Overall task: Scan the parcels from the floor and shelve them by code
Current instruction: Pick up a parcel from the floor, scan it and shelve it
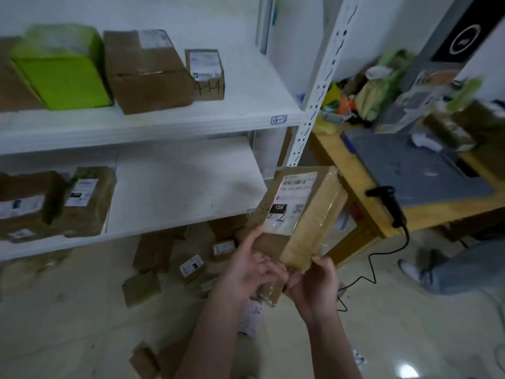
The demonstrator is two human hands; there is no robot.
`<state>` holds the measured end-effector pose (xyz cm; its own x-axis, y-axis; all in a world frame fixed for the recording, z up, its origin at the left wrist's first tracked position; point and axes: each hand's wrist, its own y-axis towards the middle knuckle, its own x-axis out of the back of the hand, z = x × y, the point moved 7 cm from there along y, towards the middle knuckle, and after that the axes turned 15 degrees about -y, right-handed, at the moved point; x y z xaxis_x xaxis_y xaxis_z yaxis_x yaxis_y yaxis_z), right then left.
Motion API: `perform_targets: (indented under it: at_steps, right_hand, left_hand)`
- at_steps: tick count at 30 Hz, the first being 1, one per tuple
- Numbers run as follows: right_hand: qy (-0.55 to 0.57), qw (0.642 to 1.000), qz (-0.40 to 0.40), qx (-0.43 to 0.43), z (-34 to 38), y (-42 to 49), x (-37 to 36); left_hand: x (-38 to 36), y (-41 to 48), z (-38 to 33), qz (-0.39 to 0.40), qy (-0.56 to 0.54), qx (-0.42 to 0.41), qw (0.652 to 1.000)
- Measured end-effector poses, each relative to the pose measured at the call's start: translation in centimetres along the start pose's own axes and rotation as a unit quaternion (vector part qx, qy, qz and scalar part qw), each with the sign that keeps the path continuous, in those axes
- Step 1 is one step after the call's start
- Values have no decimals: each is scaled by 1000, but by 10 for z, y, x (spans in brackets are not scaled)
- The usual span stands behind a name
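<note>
In front of the shelves, the parcel (314, 214) is up in both hands, a brown box tilted so its white label (293, 198) faces the camera, with a blue handwritten mark under the label's black patch. The left hand (246, 272) wraps the lower left edge, thumb laid up along the face. The right hand (314, 285) curls round the bottom corner. Both grips are closed snug on the box, holding nothing else.

By the look of it, this one is being read for its code. Whether it has been scanned cannot be told, and it is not yet on a shelf. Just behind it, the lower shelf (177, 187) shows bare board beside two boxes (82, 201). The upper shelf (246, 116) carries brown boxes (147, 75) and a green one (62, 72), so some shelving looks done.

Plenty is left, though: several floor parcels (153, 253) lie scattered below. Off to the right, the scanner (388, 198) rests at the edge of the tabletop (426, 176), with no hand on it.
</note>
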<state>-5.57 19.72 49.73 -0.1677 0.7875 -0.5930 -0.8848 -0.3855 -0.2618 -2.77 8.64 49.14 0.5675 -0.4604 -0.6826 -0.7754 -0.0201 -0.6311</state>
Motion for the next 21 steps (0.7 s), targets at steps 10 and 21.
perform_targets:
  at_steps: [10,21]
  right_hand:
    - [-145,984,-106,14,43,-1,-67]
    - [-260,958,-71,100,69,-3,-120]
  left_hand:
    - [-11,-61,-110,11,0,-169,986]
    - [-22,-95,-159,80,214,-227,947]
